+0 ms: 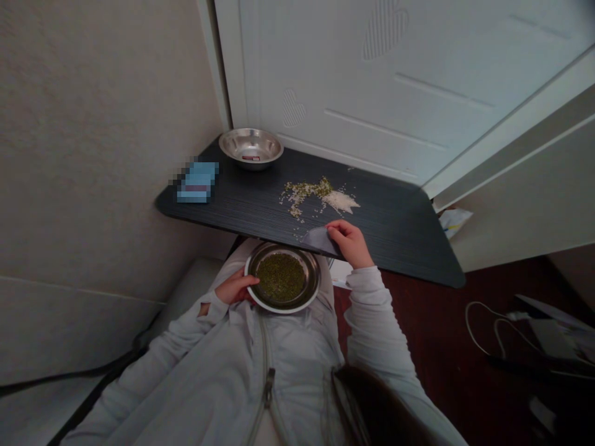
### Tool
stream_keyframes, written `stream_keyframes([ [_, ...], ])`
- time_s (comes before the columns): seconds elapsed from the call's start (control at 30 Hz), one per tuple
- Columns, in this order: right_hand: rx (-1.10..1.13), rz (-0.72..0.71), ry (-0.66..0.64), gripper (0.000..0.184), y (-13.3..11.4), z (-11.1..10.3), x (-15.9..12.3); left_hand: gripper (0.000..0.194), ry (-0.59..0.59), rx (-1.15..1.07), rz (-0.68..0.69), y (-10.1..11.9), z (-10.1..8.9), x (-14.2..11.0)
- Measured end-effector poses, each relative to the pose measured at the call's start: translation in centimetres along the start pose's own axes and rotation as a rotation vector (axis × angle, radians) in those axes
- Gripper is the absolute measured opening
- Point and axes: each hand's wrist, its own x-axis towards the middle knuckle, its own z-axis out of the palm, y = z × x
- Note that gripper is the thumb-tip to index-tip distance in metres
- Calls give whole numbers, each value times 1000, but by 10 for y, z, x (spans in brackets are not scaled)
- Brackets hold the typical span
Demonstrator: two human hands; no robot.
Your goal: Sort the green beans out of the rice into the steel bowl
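My left hand grips the left rim of a metal bowl, thumb over the edge. That bowl sits on my lap under the table's near edge and holds green beans, which look like mung beans. Between the thumb and fingers of my right hand is a thin, greyish, translucent scraper, resting at the dark tabletop's near edge. Beyond it lies a loose spread of green beans mixed with white grains, with a pile of white rice at its right.
A second metal bowl with a small red label stands at the back left of the dark table. Left of it lies a blurred blue packet. A white door rises behind. White cables lie at the right.
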Motion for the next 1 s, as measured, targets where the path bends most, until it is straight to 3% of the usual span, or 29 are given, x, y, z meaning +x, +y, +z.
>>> stream_keyframes([
  [0.27,46,12,87,21,-7,11,-13,81,6,-43,2,1,3,-1],
  [0.5,-75,-14,101,22,-12,24,-24,78,11,-36,-1,2,3,-1],
  [1.0,-149,-8,208,25,-16,23,-22,78,-20,-40,18,-3,-1,1],
])
